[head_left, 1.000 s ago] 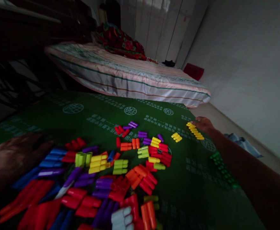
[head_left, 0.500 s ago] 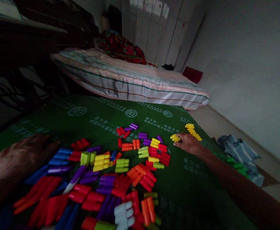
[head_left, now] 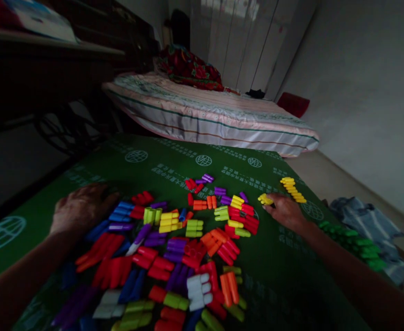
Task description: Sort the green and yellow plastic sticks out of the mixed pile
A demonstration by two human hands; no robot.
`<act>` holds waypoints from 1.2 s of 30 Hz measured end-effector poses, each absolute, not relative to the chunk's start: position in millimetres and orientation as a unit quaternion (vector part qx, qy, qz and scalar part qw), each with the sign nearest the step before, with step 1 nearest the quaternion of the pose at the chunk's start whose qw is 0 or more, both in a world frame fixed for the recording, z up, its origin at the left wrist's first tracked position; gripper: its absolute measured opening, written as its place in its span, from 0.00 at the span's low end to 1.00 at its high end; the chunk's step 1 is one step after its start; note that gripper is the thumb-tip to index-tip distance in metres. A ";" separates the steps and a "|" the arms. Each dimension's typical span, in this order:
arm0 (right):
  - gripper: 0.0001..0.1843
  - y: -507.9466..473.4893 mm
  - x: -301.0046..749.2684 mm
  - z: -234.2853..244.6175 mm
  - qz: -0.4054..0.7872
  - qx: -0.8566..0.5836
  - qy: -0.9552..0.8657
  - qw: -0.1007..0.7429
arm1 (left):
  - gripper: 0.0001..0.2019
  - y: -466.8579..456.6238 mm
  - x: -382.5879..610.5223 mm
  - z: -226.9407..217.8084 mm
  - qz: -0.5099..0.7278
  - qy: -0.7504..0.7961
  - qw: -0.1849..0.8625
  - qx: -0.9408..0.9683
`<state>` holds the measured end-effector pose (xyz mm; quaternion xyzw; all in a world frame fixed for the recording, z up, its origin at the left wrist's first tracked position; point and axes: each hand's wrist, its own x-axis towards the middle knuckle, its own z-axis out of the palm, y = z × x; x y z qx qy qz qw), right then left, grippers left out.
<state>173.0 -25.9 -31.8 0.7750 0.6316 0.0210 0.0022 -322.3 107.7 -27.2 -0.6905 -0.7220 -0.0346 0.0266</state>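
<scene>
My right hand [head_left: 285, 210] is closed on a small cluster of yellow plastic pegs [head_left: 265, 199], just above or on the green board. Beyond it lies a row of yellow pegs [head_left: 293, 189]. My left hand [head_left: 84, 208] rests on the board with its fingers stretched out, left of the blue peg pieces [head_left: 122, 211]. Between the hands spreads a heap of rounded peg pieces: red ones [head_left: 153, 262], purple ones [head_left: 176, 250], yellow ones [head_left: 170, 221], orange ones [head_left: 229, 288] and white ones [head_left: 199, 291].
The green printed board [head_left: 174, 158] forms the tabletop. Bright green pegs [head_left: 352, 241] lie at its right edge, beside a grey-blue cloth [head_left: 364, 214]. A bed [head_left: 216, 119] stands beyond, and a dark sewing-machine table [head_left: 50, 69] is at the left.
The whole view has shifted to the right and slightly down in the frame, showing more of my left forearm. My right hand keeps its hold on the yellow pegs; the heap looks unchanged.
</scene>
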 end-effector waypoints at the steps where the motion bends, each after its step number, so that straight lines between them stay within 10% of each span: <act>1: 0.20 -29.4 169.0 -31.2 0.033 0.774 0.632 -0.005 | 0.38 107.2 -321.9 -27.3 -0.027 -0.724 0.024 -0.688; 7: 0.15 -51.6 109.1 -10.3 0.010 0.652 0.749 -0.118 | 0.37 104.0 -322.0 -27.8 -0.019 -0.722 0.027 -0.691; 28: 0.09 -49.4 73.8 -14.4 -0.100 0.615 0.773 -0.122 | 0.41 107.5 -323.1 -26.3 -0.024 -0.726 0.015 -0.687; 36: 0.12 -74.5 103.0 -20.9 -0.295 0.679 0.551 -0.385 | 0.44 109.2 -325.8 -25.4 -0.029 -0.723 0.010 -0.690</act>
